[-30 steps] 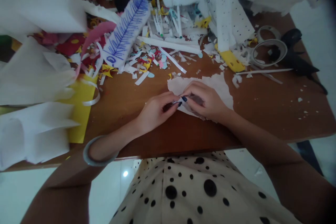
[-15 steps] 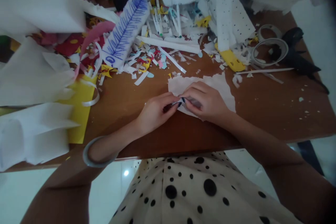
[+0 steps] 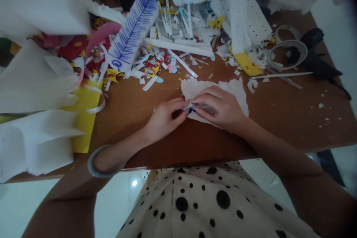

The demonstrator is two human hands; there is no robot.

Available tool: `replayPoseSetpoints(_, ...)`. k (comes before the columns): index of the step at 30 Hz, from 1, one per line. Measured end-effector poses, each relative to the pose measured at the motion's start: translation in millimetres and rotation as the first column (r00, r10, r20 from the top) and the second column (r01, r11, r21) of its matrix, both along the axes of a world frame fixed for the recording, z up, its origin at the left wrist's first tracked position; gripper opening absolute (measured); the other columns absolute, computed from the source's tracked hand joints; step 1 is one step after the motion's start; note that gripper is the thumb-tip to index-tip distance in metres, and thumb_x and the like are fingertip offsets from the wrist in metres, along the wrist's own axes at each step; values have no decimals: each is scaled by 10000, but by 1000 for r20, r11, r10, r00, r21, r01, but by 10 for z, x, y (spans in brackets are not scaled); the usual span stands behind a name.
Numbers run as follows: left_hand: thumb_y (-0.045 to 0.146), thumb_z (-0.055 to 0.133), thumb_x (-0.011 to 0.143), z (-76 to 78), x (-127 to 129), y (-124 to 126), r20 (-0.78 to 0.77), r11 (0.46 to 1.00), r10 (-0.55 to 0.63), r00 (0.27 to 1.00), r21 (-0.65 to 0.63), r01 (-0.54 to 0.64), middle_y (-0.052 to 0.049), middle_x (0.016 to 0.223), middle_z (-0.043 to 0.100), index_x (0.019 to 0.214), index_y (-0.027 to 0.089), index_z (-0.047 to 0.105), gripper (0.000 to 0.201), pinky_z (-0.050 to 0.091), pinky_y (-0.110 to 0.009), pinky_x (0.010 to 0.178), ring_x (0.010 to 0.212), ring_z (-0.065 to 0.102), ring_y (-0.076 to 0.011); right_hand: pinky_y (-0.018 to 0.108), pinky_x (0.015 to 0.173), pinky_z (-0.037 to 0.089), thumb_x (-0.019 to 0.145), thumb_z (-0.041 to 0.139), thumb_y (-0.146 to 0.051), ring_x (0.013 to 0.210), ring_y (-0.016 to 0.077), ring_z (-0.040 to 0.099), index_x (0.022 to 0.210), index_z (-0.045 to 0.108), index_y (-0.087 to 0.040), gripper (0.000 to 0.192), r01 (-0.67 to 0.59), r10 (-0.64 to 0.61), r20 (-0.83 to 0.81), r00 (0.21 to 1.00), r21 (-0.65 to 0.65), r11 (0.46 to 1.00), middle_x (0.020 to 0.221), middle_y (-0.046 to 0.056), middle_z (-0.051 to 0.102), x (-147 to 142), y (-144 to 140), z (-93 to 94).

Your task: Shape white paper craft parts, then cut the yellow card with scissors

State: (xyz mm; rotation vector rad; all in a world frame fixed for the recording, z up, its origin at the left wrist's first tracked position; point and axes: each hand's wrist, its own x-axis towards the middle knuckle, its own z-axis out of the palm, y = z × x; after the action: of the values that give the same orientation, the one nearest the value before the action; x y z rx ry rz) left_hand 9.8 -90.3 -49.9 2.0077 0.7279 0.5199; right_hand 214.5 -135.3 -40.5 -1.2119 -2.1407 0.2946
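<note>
A torn-edged sheet of white paper (image 3: pixel 235 95) lies on the brown table near its front edge. Over its left part, my left hand (image 3: pixel 167 117) and my right hand (image 3: pixel 217 106) meet fingertip to fingertip. Both are closed in a pinch on the paper's left edge, which looks folded or rolled between them. The fingers hide most of that pinched part. Dark nails show where the two hands meet.
Paper scraps (image 3: pixel 158 65) and a feather-shaped paper piece with blue lines (image 3: pixel 134 33) lie behind. Tape rolls (image 3: pixel 302 54), a yellow cutter (image 3: pixel 248 63) and a black object (image 3: pixel 320 59) are at right. Yellow paper (image 3: pixel 86 126) and white sheets (image 3: pixel 55 148) cover the left side.
My fingers have shifted slightly at the pinched edge, the right fingertips a little to the left. The loose part of the paper has turned slightly under the right hand.
</note>
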Motion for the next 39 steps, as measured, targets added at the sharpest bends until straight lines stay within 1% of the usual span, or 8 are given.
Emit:
replayPoseSetpoints(4,224,496,916,-26,-10,0,-7,1000,-1,1000,3,1,1,762,536,899,171,632,147,394,-212,630,692,502,-102,334,761,499,882,547,-193,820,187,605,948,642,-211,117,-3,3,2,1000,20,1000,897,56,692,-4,3,-2)
replayPoseSetpoints(14,240,489,921,-49,-11,-14,-32,1000,4,999,24,-4,-3,779,557,945,179,647,171,400,-215,631,695,515,-106,349,748,498,886,531,-214,827,202,613,910,636,-224,108,26,-26,-10,1000,-36,999,894,54,683,-22,0,-28)
replayPoseSetpoints(18,225,495,916,-45,-13,-14,-31,1000,3,1000,27,-2,2,760,545,937,178,648,162,396,-214,624,684,508,-103,344,734,497,888,525,-214,809,199,609,905,635,-214,112,24,-24,-6,1000,-17,1000,873,54,678,-24,0,-13)
replayPoseSetpoints(22,221,495,916,-46,-9,-13,-22,1000,4,1000,10,-4,1,780,553,951,179,650,164,396,-212,632,698,516,-103,352,736,493,881,522,-198,808,202,605,895,633,-228,116,34,-34,9,999,-28,999,873,55,677,-28,-3,-11)
replayPoseSetpoints(29,226,492,916,-45,-10,-12,-37,1000,14,999,19,-14,4,762,534,943,181,648,165,391,-210,615,689,512,-103,354,748,490,879,522,-201,821,202,606,919,643,-236,132,27,-26,24,999,-21,999,884,50,682,-18,0,-25)
replayPoseSetpoints(34,208,499,912,-27,-7,-3,-32,1000,2,999,27,-1,6,763,531,933,171,642,150,394,-207,629,686,505,-98,339,770,490,875,519,-193,843,195,605,967,645,-211,158,10,-10,37,999,0,1000,918,55,684,-11,0,-21)
replayPoseSetpoints(39,199,492,913,-27,-3,-5,-42,999,-3,999,32,4,11,752,522,918,171,643,153,385,-203,622,682,499,-96,320,761,483,885,529,-216,826,183,604,939,651,-199,135,21,-21,54,998,7,1000,896,48,689,-18,-4,-27)
